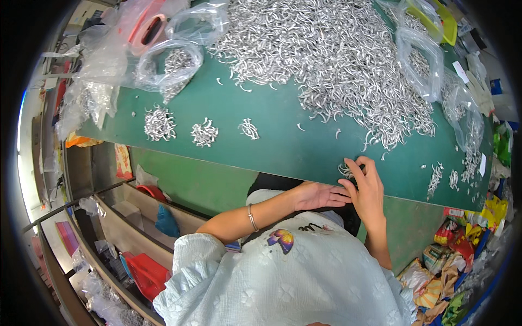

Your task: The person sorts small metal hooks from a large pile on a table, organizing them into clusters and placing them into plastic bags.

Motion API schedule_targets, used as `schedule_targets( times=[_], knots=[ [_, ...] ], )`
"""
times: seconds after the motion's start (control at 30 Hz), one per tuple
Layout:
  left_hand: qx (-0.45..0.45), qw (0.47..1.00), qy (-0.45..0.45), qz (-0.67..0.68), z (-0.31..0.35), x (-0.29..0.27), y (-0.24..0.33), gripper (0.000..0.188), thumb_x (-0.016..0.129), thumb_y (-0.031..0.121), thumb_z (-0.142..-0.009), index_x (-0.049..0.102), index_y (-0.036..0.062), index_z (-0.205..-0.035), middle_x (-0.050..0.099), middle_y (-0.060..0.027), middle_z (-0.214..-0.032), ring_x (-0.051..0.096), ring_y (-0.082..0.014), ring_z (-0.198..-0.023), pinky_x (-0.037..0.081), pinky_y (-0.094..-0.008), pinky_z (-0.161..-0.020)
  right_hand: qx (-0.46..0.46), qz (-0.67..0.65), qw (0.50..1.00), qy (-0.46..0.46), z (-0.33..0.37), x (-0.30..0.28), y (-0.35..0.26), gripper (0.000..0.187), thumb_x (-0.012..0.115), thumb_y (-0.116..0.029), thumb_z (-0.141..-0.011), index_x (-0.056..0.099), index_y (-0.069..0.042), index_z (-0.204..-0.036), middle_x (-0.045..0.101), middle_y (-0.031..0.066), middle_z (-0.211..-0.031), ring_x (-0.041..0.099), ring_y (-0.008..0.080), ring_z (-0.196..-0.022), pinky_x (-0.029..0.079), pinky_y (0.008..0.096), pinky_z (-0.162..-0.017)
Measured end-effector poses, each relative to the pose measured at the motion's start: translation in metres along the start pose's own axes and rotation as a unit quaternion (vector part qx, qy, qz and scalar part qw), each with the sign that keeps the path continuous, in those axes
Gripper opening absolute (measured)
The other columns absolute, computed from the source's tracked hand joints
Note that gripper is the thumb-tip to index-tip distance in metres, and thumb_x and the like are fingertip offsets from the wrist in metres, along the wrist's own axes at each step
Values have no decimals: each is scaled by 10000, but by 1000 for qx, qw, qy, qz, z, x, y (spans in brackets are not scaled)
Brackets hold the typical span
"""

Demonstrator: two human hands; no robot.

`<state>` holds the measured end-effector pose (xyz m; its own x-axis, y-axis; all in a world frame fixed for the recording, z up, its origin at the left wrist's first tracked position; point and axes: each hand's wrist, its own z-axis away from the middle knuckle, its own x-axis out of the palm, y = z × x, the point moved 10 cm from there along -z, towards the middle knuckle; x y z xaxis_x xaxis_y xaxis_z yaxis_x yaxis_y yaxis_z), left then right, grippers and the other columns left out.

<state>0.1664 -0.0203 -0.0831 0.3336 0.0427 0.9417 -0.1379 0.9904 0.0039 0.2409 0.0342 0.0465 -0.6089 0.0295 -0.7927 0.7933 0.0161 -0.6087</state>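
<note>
My left hand (321,196) lies palm up just off the table's near edge, fingers stretched toward my right hand, with nothing visible on the palm. Over the edge bends my right hand (368,190), its thumb and fingers apart around a small cluster of curved silver metal pieces (345,170) on the green table. Some of that cluster is hidden by the fingers. Farther off spreads a large heap of the same curved pieces (326,54). To the left sit three small piles in a row: a larger one (159,124), a middle one (204,133) and a smaller one (249,129).
Clear plastic bags with metal pieces stand at the left (169,68) and right (421,62) of the heap. Small groups of pieces (435,178) lie near the right end. Below left is a wooden shelf (136,233) with a red basket (147,276); colourful packages (457,244) fill the lower right.
</note>
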Motion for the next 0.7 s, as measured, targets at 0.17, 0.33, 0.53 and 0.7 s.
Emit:
schedule_targets(
  times=[0.17, 0.33, 0.53, 0.7],
  knots=[
    [11, 995, -26, 91, 2, -1, -3, 494, 460, 368, -1010, 453, 3, -1343, 491, -246, -1376, 493, -366, -1282, 370, -471, -1119, -19, 1, 999, -25, 3, 9, -9, 397, 745, -67, -746, 643, -78, -1130, 530, 119, -1066, 575, 317, -893, 483, 406, -729],
    [51, 975, -122, 180, 0, 3, 1, 449, 435, 362, -1012, 514, -2, -1263, 609, -201, -1233, 595, -331, -1154, 444, -467, -1038, -52, -19, 996, -70, 14, 22, -27, 379, 731, -41, -747, 650, -76, -1116, 534, 126, -1054, 578, 315, -892, 486, 402, -735],
    [41, 986, 31, 156, 6, -38, -6, 324, 484, 211, -1000, 517, -16, -1229, 609, -171, -1197, 635, -282, -1076, 514, -406, -951, -74, -169, 971, -151, 24, 37, -39, 347, 747, -48, -752, 658, -57, -1087, 574, 125, -1049, 614, 316, -863, 510, 394, -742],
    [54, 970, 156, -178, 68, -30, 12, 279, 570, 242, -996, 680, -14, -1011, 655, -47, -795, 545, -72, -648, 416, -194, -566, -8, -217, 976, -32, 5, 4, -27, 189, 696, 68, -783, 671, 25, -965, 629, 136, -922, 608, 244, -751, 495, 320, -674]
  ],
)
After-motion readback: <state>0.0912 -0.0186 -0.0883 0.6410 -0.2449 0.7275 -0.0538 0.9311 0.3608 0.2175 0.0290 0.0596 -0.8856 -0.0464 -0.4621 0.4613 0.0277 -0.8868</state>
